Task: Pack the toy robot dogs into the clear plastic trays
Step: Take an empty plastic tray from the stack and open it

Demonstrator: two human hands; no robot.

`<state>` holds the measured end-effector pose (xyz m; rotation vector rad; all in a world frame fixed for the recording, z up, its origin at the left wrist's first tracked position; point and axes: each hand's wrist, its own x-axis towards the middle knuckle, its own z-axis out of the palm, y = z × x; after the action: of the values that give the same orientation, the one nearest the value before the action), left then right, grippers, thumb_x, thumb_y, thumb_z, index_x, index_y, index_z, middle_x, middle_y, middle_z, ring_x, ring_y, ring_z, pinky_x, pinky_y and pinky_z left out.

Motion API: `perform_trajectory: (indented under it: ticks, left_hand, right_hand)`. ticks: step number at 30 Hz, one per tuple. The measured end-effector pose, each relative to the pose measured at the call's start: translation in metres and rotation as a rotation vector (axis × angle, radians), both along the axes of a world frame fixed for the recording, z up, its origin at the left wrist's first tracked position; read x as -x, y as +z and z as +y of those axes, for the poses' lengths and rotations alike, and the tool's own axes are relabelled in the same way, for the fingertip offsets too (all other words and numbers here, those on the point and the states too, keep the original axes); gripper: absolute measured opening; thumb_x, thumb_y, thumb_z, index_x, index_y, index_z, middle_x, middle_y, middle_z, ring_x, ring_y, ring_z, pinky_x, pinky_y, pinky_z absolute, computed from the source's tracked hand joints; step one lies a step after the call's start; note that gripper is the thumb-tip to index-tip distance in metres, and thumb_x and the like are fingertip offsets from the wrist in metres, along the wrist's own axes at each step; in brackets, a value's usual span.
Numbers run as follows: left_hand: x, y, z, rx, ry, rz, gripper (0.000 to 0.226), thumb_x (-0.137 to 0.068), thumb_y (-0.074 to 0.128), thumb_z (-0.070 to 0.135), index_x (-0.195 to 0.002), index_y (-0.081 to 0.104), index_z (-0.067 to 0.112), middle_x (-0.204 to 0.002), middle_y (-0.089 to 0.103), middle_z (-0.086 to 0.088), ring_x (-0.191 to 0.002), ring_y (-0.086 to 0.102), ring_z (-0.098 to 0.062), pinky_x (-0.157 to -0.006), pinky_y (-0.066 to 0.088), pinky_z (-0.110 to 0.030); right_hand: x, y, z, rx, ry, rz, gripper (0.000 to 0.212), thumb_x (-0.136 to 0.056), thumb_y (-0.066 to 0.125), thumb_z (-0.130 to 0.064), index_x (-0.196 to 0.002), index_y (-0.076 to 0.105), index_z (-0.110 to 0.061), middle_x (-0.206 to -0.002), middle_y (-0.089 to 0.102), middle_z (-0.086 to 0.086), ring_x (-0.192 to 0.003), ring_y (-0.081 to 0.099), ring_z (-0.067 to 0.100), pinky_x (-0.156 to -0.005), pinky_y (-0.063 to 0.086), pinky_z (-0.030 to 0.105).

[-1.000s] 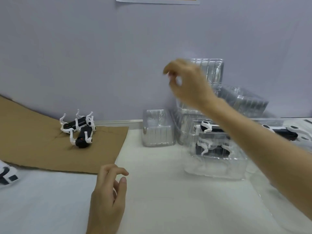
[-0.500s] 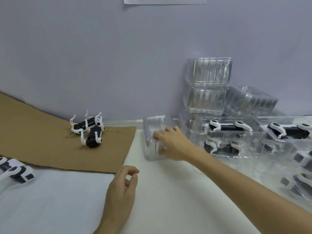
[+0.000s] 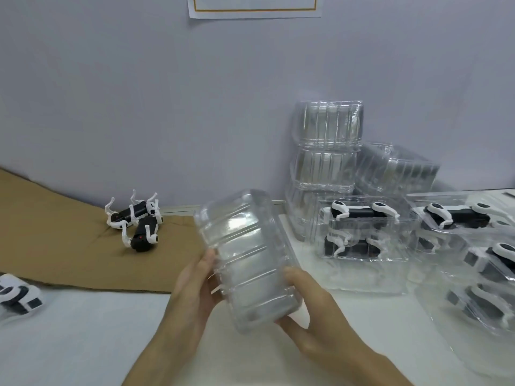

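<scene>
An empty clear plastic tray (image 3: pixel 245 257) is held up above the white table, tilted, between both hands. My left hand (image 3: pixel 192 291) grips its left side and my right hand (image 3: pixel 309 307) grips its lower right corner. Two loose black-and-white toy robot dogs (image 3: pixel 136 221) lie on their backs on the brown cardboard (image 3: pixel 64 246) at the left. Another dog (image 3: pixel 16 295) sits at the far left edge. Packed trays with dogs inside (image 3: pixel 362 232) lie to the right.
A stack of empty clear trays (image 3: pixel 328 151) leans on the wall behind the packed ones. More filled trays (image 3: pixel 479 260) crowd the right edge. The white table (image 3: pixel 83 344) lies below my hands. A paper sheet (image 3: pixel 253 6) hangs on the wall.
My right hand dropped from the tray stack, took the single empty tray by the wall and carried it toward me. My left hand rose and closed on the tray's other side.
</scene>
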<state>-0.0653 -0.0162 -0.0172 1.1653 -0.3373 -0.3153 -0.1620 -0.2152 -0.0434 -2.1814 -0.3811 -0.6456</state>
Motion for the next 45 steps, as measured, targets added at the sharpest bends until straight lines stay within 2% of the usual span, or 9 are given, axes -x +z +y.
perform_trajectory:
  ticks: [5,8,10,16,20,24,29,36,45]
  left_hand:
    - [0.016,0.007,-0.026,-0.119,0.059,-0.260,0.044,-0.077,0.069,0.054,-0.099,0.074,0.016,-0.091,0.072,-0.018,-0.081,0.066,-0.027,-0.072,0.053,-0.031]
    - [0.020,0.004,-0.031,-0.158,0.173,-0.314,0.034,-0.083,0.069,0.048,-0.094,0.074,0.017,-0.063,0.054,-0.009,-0.054,0.046,-0.021,-0.052,0.042,-0.027]
    - [0.025,0.002,-0.032,-0.115,0.175,-0.305,0.024,-0.087,0.067,0.038,-0.097,0.077,0.019,-0.066,0.063,-0.004,-0.048,0.047,-0.019,-0.048,0.044,-0.028]
    - [0.050,-0.001,-0.035,-0.138,-0.008,-0.387,0.031,-0.088,0.065,0.040,-0.111,0.076,0.025,-0.092,0.077,-0.004,-0.063,0.066,-0.017,-0.053,0.055,-0.030]
    - [0.057,-0.001,-0.039,-0.167,-0.030,-0.411,0.021,-0.095,0.063,0.026,-0.111,0.076,0.025,-0.088,0.078,-0.002,-0.066,0.068,-0.015,-0.054,0.056,-0.030]
    - [0.062,-0.001,-0.041,-0.175,0.012,-0.416,0.024,-0.093,0.058,0.020,-0.106,0.077,0.028,-0.072,0.071,0.000,-0.058,0.063,-0.013,-0.054,0.054,-0.027]
    - [0.063,-0.002,-0.043,-0.190,0.000,-0.431,0.025,-0.094,0.057,0.019,-0.107,0.076,0.029,-0.089,0.076,-0.011,-0.059,0.065,-0.016,-0.056,0.055,-0.026]
    - [0.064,-0.003,-0.045,-0.228,0.036,-0.471,0.023,-0.090,0.060,0.013,-0.100,0.078,0.024,-0.082,0.076,-0.007,-0.063,0.069,-0.018,-0.055,0.058,-0.029]
    - [0.066,-0.002,-0.049,-0.259,0.092,-0.516,0.018,-0.090,0.061,0.012,-0.099,0.075,0.017,-0.087,0.078,-0.004,-0.069,0.073,-0.025,-0.055,0.060,-0.030]
  right_hand:
    - [0.010,0.010,-0.012,-0.044,0.013,0.090,0.033,-0.095,0.066,-0.015,-0.124,0.056,-0.025,-0.120,0.064,-0.013,-0.114,0.061,0.014,-0.093,0.046,0.023]
    - [0.016,0.015,-0.019,-0.056,0.048,0.217,0.054,-0.086,0.057,-0.004,-0.133,0.051,-0.030,-0.132,0.059,-0.013,-0.130,0.052,0.011,-0.106,0.042,0.029]
    - [0.019,0.022,-0.022,-0.200,0.103,0.272,0.065,-0.074,0.055,-0.012,-0.135,0.046,-0.032,-0.135,0.057,-0.009,-0.136,0.046,0.014,-0.108,0.039,0.035]
    - [0.019,0.028,-0.011,-0.474,0.016,0.159,0.072,-0.075,0.079,-0.041,-0.137,0.041,-0.043,-0.121,0.066,-0.008,-0.110,0.067,0.020,-0.090,0.055,0.032]
    - [0.019,0.027,-0.002,-0.430,-0.051,0.107,0.077,-0.071,0.087,-0.041,-0.134,0.043,-0.038,-0.111,0.071,-0.005,-0.103,0.070,0.021,-0.087,0.057,0.039]
    - [0.021,0.030,0.000,-0.409,-0.097,0.081,0.070,-0.069,0.089,-0.041,-0.126,0.049,-0.034,-0.106,0.073,-0.005,-0.099,0.072,0.018,-0.083,0.057,0.032]
    - [0.022,0.033,0.003,-0.416,-0.152,0.067,0.062,-0.069,0.087,-0.035,-0.120,0.052,-0.032,-0.098,0.075,-0.008,-0.093,0.073,0.015,-0.079,0.058,0.031]
    - [0.021,0.032,0.003,-0.385,-0.238,0.028,0.074,-0.066,0.089,-0.029,-0.127,0.046,-0.020,-0.095,0.073,-0.003,-0.088,0.073,0.020,-0.077,0.058,0.045]
    - [0.021,0.034,0.001,-0.351,-0.294,-0.037,0.081,-0.062,0.090,-0.023,-0.129,0.044,-0.023,-0.088,0.072,0.000,-0.076,0.073,0.021,-0.068,0.059,0.043]
